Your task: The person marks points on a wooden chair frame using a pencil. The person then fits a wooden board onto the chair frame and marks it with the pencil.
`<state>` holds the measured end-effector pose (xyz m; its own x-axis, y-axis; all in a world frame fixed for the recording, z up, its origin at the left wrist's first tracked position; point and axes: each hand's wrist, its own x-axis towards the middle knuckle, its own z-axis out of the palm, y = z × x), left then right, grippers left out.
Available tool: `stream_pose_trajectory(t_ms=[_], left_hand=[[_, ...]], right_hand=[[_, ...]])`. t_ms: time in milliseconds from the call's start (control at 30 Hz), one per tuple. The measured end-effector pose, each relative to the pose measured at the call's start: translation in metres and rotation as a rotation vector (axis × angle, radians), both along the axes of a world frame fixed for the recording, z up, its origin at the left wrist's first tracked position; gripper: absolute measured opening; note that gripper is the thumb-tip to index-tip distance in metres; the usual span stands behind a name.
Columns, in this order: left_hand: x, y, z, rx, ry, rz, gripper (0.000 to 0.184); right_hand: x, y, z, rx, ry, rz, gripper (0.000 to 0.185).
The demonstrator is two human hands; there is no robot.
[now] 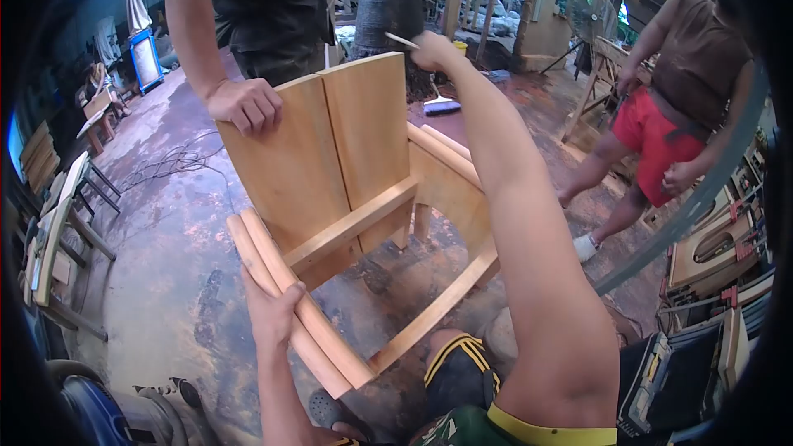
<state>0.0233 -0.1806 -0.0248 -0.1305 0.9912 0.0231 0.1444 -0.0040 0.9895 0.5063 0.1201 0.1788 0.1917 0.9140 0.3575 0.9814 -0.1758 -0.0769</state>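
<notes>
The wooden chair (pixel 310 169) stands upright on the floor in front of me, its two-board backrest (pixel 376 128) on the far side and its open seat frame towards me. The backrest's long axis runs upward and away from me, leaning a little to my left, with a narrow dark seam between the boards and a crossbar (pixel 355 227) across their lower part.

My left hand (pixel 273 314) is closed round the double-railed left armrest (pixel 318 322), thumb over the top and fingers mostly hidden on the outer side. That armrest slants from beside the backrest down towards me.

My right arm reaches well forward over the right armrest (pixel 446 153) and hides part of it. My right hand (pixel 435 53) is closed on a thin pale stick (pixel 401 40), which points leftward across the view, just above the backrest's upper right corner; I cannot tell whether it touches the wood. So my right hand is the nearer one to the top edge of the backrest, while my left hand is low and close to me, beside the seat opening.

Across from me, a co-worker's hand (pixel 246 106) rests over the top edge of the left board. Behind the chair lies a broom head (pixel 441 105), and another person (pixel 690 74) in red shorts stands off to my right.
</notes>
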Motion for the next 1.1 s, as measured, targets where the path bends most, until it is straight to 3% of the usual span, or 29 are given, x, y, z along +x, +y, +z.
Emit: stream_pose_trajectory(t_ms=[33,100,133,233,333,367,400,467,533,633,900,1033,1100], left_hand=[[0.003,-0.001,0.005,-0.018,-0.037,-0.017,0.114],[0.005,-0.005,0.015,-0.040,-0.081,-0.051,0.112],[0.005,-0.006,0.017,-0.058,-0.098,-0.065,0.111],[-0.001,0.003,-0.005,0.077,0.076,0.016,0.108],[0.006,-0.004,0.011,0.017,-0.011,-0.002,0.108],[0.007,-0.008,0.018,-0.008,-0.061,-0.020,0.108],[0.005,-0.004,0.011,0.016,-0.061,-0.022,0.109],[0.004,-0.002,0.004,0.030,-0.061,-0.020,0.110],[0.004,0.000,0.005,0.036,-0.043,-0.015,0.111],[0.004,-0.004,0.007,0.004,-0.038,0.000,0.112],[0.000,0.005,-0.010,0.049,0.019,0.033,0.112],[0.007,-0.008,0.014,-0.006,-0.138,-0.046,0.108],[0.006,-0.003,0.007,0.044,-0.059,-0.010,0.107]], right_hand=[[-0.024,-0.015,0.012,0.075,0.046,0.293,0.033],[-0.085,-0.068,0.033,0.088,0.487,0.462,0.027],[-0.093,-0.069,0.038,-0.066,0.572,0.423,0.025],[-0.087,-0.080,0.030,0.092,-0.126,0.052,0.029],[-0.083,-0.105,-0.031,0.339,0.331,0.159,0.035],[-0.082,-0.115,-0.067,0.298,0.475,0.111,0.034],[-0.102,-0.148,-0.101,0.392,0.446,0.048,0.040],[-0.102,-0.166,-0.188,0.226,0.517,0.002,0.075],[-0.128,-0.198,-0.223,0.015,0.652,-0.154,0.095],[-0.138,-0.188,-0.267,0.023,0.812,-0.147,0.121],[-0.142,-0.131,-0.286,-0.063,0.862,-0.182,0.133],[-0.127,-0.127,-0.298,-0.054,0.792,-0.254,0.141],[-0.129,-0.131,-0.298,-0.050,0.789,-0.233,0.144]])
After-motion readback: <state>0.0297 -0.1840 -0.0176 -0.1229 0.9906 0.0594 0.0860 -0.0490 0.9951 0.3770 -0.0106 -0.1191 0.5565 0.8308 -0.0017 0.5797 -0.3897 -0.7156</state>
